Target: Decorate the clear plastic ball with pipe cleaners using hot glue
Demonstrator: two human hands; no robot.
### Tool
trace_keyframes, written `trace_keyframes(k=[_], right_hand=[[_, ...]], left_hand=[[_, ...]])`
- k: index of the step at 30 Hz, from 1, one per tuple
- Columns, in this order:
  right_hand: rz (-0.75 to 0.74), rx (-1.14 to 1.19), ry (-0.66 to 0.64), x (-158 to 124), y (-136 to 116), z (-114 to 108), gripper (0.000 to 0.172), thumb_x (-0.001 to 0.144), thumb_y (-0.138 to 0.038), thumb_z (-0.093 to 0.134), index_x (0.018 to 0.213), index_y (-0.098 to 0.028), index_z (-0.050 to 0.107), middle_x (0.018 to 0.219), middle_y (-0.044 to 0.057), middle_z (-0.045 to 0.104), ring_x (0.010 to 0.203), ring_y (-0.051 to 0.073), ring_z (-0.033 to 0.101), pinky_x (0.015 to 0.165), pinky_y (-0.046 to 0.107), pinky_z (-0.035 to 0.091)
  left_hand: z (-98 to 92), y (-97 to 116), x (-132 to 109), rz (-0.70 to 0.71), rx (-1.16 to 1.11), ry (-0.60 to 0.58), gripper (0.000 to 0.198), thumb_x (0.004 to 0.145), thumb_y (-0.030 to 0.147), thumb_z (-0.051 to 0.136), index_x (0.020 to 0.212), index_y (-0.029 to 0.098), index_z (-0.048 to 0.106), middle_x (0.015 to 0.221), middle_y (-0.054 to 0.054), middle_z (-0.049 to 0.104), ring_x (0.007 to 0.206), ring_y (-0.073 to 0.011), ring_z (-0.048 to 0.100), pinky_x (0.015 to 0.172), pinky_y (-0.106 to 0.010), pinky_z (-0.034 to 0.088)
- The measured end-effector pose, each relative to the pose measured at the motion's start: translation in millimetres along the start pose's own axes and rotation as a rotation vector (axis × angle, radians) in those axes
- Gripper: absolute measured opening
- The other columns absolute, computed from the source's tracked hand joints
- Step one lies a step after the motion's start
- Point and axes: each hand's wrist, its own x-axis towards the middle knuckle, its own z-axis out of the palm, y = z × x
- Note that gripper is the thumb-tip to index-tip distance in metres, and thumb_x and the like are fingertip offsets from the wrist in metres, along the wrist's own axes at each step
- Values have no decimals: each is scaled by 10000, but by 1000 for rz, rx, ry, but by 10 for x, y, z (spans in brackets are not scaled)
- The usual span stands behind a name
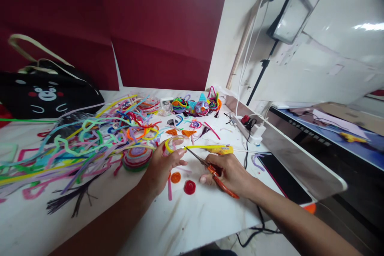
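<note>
My left hand (162, 164) is curled around a ring of fuzzy yellow pipe cleaner (168, 147), pinched between thumb and fingers. A yellow length stretches from this hand toward the right. In my right hand (229, 170) are orange-handled pliers (221, 186) with long, thin dark jaws. Their tip points left and comes close to the yellow strand by my left fingers; whether it touches cannot be told. Below the hands lie a red coiled disc (189, 187), an orange coiled disc (175, 177) and a short pink strip (170, 190).
Loose coloured pipe cleaners (90, 140) cover the table's left side, with a coiled multicoloured roll (138, 158) beside my left hand. Finished-looking colourful figures (201, 107) stand behind. A power strip (249, 128) with cables and a black phone-like slab (285, 178) lie right. A black bag (48, 96) stands left.
</note>
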Motion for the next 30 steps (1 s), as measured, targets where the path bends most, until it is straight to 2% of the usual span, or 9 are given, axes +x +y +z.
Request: trace_keyframes(k=[3, 7, 12, 15, 19, 22, 25, 27, 30], right_hand=[[-16, 20, -29, 3, -47, -66, 501, 854, -691, 510, 812, -192, 525, 676, -11, 508, 574, 120, 433, 532, 235, 319], [11, 19, -33, -14, -24, -148, 405, 886, -591, 549, 807, -195, 515, 695, -19, 507, 594, 117, 446, 539, 231, 341], [105, -240, -89, -73, 147, -182, 221, 767, -372, 740, 833, -204, 614, 655, -17, 579, 570, 134, 495, 529, 243, 324], [143, -386, -148, -93, 276, -139, 223, 691, -204, 762, 887, -214, 656, 722, 15, 666, 609, 167, 568, 542, 255, 345], [87, -470, -142, -70, 315, -111, 155, 713, -173, 715, 860, -201, 677, 786, 56, 704, 686, 204, 628, 599, 286, 418], [36, -350, -71, -15, 177, -156, 132, 774, -172, 676, 905, -184, 686, 902, 78, 715, 831, 219, 657, 722, 308, 477], [61, -119, -26, 53, -6, -220, 120, 825, -149, 627, 930, -174, 680, 903, 53, 711, 800, 172, 656, 726, 274, 489], [87, -62, -11, 78, -70, -256, 104, 842, -150, 616, 923, -168, 681, 922, 55, 714, 799, 164, 657, 737, 268, 488], [145, -119, -6, 41, -55, -292, 114, 845, -135, 609, 928, -155, 684, 933, 70, 712, 808, 175, 657, 745, 278, 479]], left_hand=[[-1, 4, -9, -9, -6, 0, 498, 557, 291, 833, 1006, 155, 666, 1136, -112, 630, 933, -252, 620, 582, -305, 559], [-23, -11, 14, 16, 1, 6, 480, 575, 297, 828, 1004, 156, 666, 1120, -113, 632, 944, -262, 625, 572, -294, 558], [-52, -17, 58, 85, 50, 33, 474, 607, 288, 809, 1036, 158, 658, 1150, -108, 626, 915, -235, 630, 579, -283, 576], [-49, -11, 59, 136, 89, 37, 529, 585, 282, 823, 1071, 157, 653, 1159, -113, 630, 928, -251, 629, 556, -285, 583], [-53, -19, 55, 197, 146, 28, 550, 557, 281, 842, 1061, 173, 651, 1135, -105, 649, 943, -275, 631, 567, -298, 581], [-75, -34, 60, 240, 208, 23, 570, 560, 252, 840, 1091, 184, 645, 1094, -94, 667, 962, -275, 632, 661, -309, 579], [-88, -37, 62, 265, 250, 10, 588, 559, 240, 837, 1108, 188, 634, 1129, -98, 662, 994, -283, 632, 709, -319, 577], [-77, -26, 56, 264, 247, -2, 585, 561, 260, 835, 1103, 182, 628, 1152, -103, 653, 983, -281, 636, 681, -324, 584], [-40, -1, 40, 249, 204, -1, 578, 569, 295, 826, 1095, 167, 625, 1148, -104, 642, 965, -269, 628, 599, -308, 592]])
